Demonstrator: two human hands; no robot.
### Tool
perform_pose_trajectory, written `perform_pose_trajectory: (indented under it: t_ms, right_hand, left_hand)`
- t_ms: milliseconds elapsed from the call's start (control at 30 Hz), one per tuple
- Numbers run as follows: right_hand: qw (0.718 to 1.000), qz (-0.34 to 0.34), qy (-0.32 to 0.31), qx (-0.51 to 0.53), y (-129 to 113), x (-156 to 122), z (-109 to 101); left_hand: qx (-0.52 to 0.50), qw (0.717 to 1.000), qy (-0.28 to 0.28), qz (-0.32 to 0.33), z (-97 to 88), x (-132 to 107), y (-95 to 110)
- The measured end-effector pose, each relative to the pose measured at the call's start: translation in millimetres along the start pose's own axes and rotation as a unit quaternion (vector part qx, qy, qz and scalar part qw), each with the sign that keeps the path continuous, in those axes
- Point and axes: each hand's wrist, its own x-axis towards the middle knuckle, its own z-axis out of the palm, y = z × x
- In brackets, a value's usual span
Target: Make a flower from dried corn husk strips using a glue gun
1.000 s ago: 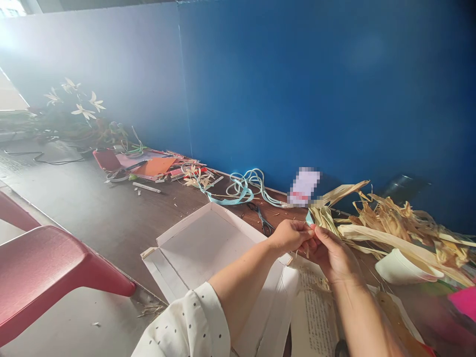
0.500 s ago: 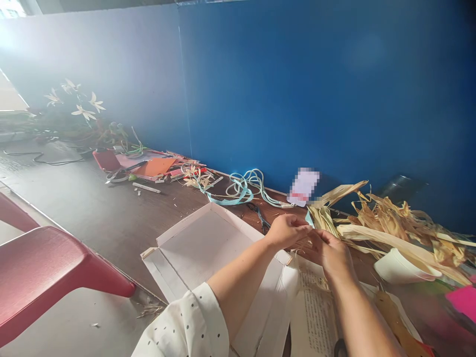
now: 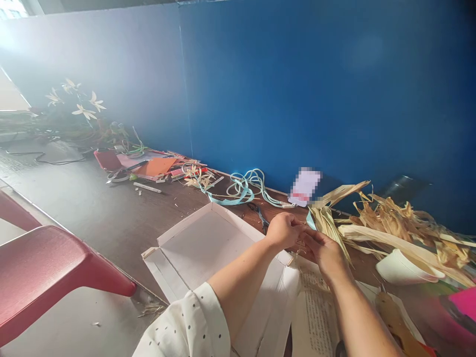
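My left hand [image 3: 283,231] and my right hand [image 3: 328,255] meet fingertip to fingertip above the table, just past the right edge of a white open cardboard box lid [image 3: 206,243]. Both are closed in a pinch; what lies between the fingers is too small and hidden to make out. A light blue strip [image 3: 311,221] shows just behind my right fingers; whether it is held I cannot tell. Dried corn husks [image 3: 329,223] lie right behind my right hand. Scissors [image 3: 263,218] rest beyond my left hand.
A white cup [image 3: 403,267] lies tipped at the right. Printed paper [image 3: 314,307] sits under my right forearm. Light blue ribbon and cord [image 3: 241,191], coloured paper [image 3: 158,166] and husk flowers [image 3: 85,112] line the blue partition [image 3: 297,89]. A red chair [image 3: 48,267] stands left.
My right fingers have moved slightly left and closer against my left fingertips. The light blue strip now shows more behind them. Otherwise the scene is nearly the same.
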Motion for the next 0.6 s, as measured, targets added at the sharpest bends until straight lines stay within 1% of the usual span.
perform_pose_trajectory:
  t_ms: [100,167,200,267,300,333,367,433,600]
  right_hand:
    - [0.999,0.017,-0.005,0.029,-5.3,-1.5,1.2]
    - [0.998,0.025,-0.008,0.054,-11.1,-3.9,3.1]
    - [0.997,0.027,-0.01,0.066,-14.3,-5.3,4.3]
    - [0.995,0.029,-0.011,0.091,-20.8,-8.2,6.8]
    - [0.994,0.029,-0.01,0.101,-23.9,-9.5,7.8]
    - [0.993,0.029,-0.009,0.111,-26.8,-10.5,8.6]
    - [0.993,0.029,-0.009,0.118,-29.3,-11.4,9.0]
    - [0.991,0.031,-0.015,0.128,-33.2,-12.8,9.1]
    - [0.993,0.025,-0.03,0.109,-35.8,-15.9,10.7]
  left_hand:
    - [-0.053,0.997,-0.026,-0.045,-0.7,-0.2,-1.1]
    - [-0.135,0.985,-0.068,-0.087,-3.1,-0.1,-2.2]
    - [-0.19,0.972,-0.095,-0.102,-4.7,-0.1,-2.9]
    - [-0.305,0.935,-0.144,-0.111,-7.4,0.0,-4.0]
    - [-0.351,0.916,-0.163,-0.107,-8.4,0.0,-4.4]
    - [-0.378,0.904,-0.176,-0.098,-9.0,-0.2,-4.5]
    - [-0.392,0.897,-0.183,-0.089,-9.2,-0.3,-4.4]
    - [-0.402,0.892,-0.189,-0.079,-8.7,-0.7,-3.5]
    - [-0.398,0.898,-0.174,-0.069,-6.6,-0.1,-2.7]
